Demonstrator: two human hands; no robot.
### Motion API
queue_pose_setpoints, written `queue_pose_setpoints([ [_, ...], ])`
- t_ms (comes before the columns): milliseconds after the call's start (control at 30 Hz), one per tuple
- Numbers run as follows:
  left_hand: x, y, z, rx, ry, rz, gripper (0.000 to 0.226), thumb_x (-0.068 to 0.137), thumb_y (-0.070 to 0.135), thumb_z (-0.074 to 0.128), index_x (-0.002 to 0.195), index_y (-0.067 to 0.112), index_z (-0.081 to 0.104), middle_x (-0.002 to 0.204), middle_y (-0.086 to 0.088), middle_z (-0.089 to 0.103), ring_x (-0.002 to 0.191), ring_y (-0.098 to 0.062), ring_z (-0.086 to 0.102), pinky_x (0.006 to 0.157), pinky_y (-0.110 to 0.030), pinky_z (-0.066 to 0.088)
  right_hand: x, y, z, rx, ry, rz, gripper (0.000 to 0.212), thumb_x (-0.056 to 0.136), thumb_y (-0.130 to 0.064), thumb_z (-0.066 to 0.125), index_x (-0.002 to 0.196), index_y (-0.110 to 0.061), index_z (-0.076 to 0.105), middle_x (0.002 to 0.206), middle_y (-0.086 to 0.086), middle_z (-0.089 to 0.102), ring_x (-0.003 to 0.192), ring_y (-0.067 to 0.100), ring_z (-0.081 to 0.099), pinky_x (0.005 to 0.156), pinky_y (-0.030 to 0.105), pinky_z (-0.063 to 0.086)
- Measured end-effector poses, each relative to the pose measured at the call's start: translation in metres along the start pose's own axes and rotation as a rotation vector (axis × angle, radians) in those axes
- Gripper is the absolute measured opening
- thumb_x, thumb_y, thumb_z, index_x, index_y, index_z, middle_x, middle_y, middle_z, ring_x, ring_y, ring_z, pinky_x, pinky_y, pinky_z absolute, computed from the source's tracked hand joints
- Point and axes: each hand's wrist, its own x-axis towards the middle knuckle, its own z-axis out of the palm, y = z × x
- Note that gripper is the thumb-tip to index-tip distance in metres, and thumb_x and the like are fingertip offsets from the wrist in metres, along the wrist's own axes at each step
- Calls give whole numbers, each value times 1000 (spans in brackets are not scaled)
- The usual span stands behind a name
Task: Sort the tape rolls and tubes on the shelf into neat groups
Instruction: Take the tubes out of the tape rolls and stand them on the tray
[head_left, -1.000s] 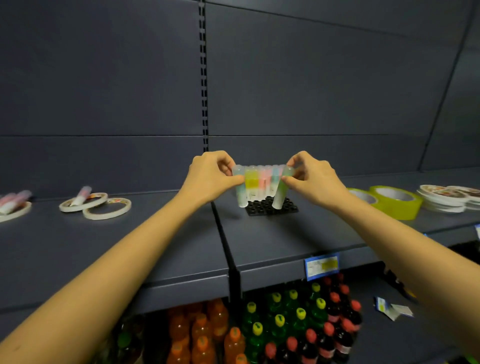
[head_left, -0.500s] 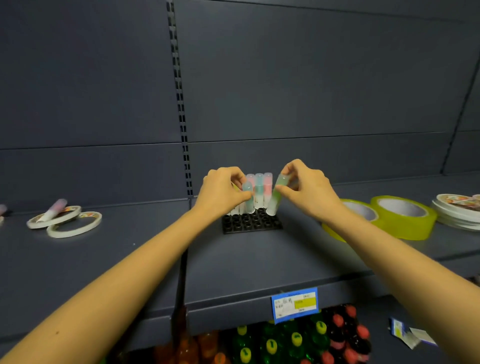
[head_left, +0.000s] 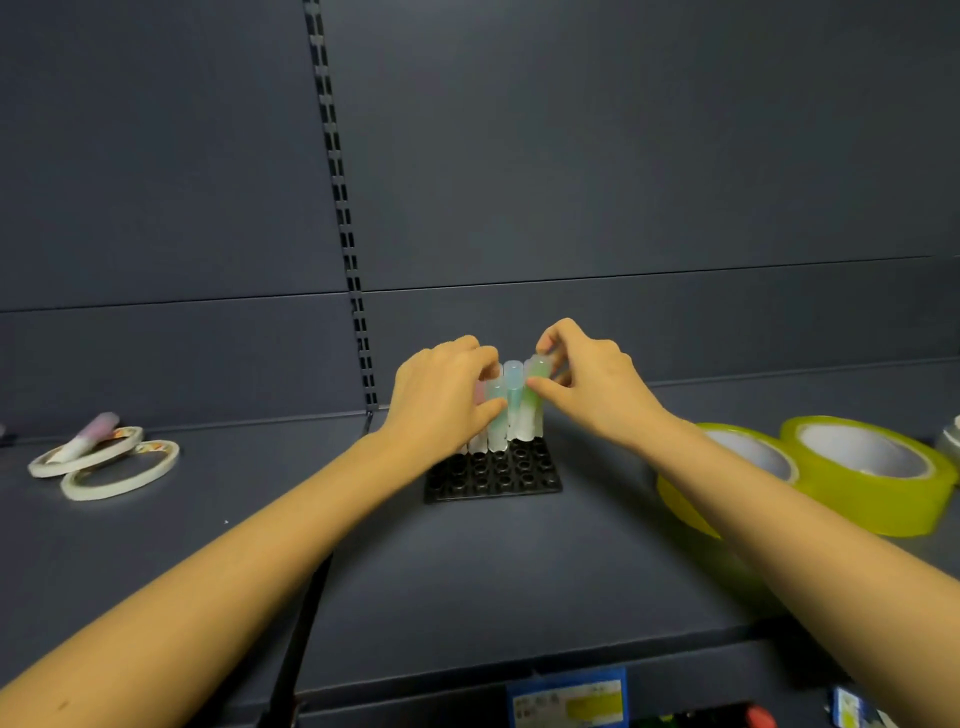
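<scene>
Several pastel tubes (head_left: 511, 410) stand upright in the back row of a black holed rack (head_left: 493, 474) on the grey shelf (head_left: 467, 582). My left hand (head_left: 444, 400) grips the left tubes of the row. My right hand (head_left: 587, 384) pinches the top of the green tube (head_left: 532, 400) at the row's right end. Two yellow tape rolls (head_left: 872, 473) lie to the right, one partly behind my right forearm. At far left, two thin white tape rolls (head_left: 111, 467) lie flat with a pink tube (head_left: 88, 436) resting on them.
The dark back panel rises right behind the rack. A slotted upright (head_left: 343, 208) divides the shelf bays. A blue price label (head_left: 569, 699) hangs on the shelf's front edge. More stacked rolls show at the far right edge (head_left: 950, 439).
The bunch of tubes has come down from mid-air into the rack's back row, both hands lowering with it. The view has shifted closer to the shelf.
</scene>
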Motion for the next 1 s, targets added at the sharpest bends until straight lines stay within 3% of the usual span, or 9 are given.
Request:
queue_pose_setpoints([
  [133,3,-2,7,128,12,65,28,88,39,56,106,18,61,107,1,54,94,-17,50,71,-23,25,7,2,4,-10,-62,-47,26,87,-24,63,106,-16,45,91,2,65,83,23,62,74,30,43],
  [267,1,3,13,161,16,41,27,88,30,52,106,12,64,104,-4,52,92,-20,46,70,-24,21,10,3,7,-24,-118,-55,28,87,-27,64,106,-15,47,94,3,66,88,27,61,82,39,49],
  [333,1,5,11,162,13,28,28,87,26,50,104,11,66,102,-5,52,90,-20,44,69,-25,21,10,2,8,-60,-118,-80,27,88,-29,64,107,-15,50,98,4,65,91,28,61,80,39,50],
  [500,-7,-3,-8,186,-9,7,33,87,23,51,115,16,66,120,-8,52,105,-25,47,78,-32,29,19,-9,-4,-304,-102,-168,21,91,-33,55,107,-23,64,112,0,52,97,26,57,68,31,35],
  [600,-19,-13,-23,147,142,-132,24,84,15,55,102,7,69,111,-11,59,97,-28,56,75,-36,38,25,-16,-14,-352,-179,-178,22,90,-25,52,106,-23,67,114,1,52,101,27,56,70,31,34],
  [767,-49,-39,-48,226,97,-370,22,90,22,50,101,11,66,100,-5,64,92,-24,57,75,-30,35,32,-38,-11,-500,-130,-280,28,90,-25,49,113,-19,64,115,3,52,104,26,55,68,30,32],
  [900,-90,-51,-70,258,90,-518,22,89,25,50,97,12,67,96,-4,67,88,-22,59,74,-33,44,20,-65,17,-234,-146,-359,29,92,-28,48,119,-22,58,119,0,57,103,26,57,72,30,37],
  [1000,-122,-55,-86,280,101,-613,22,87,25,51,92,12,68,96,-2,68,99,-23,58,71,-32,44,8,-93,42,-131,-240,-415,31,91,-30,53,121,-23,56,119,-1,61,106,26,57,78,31,44],
])
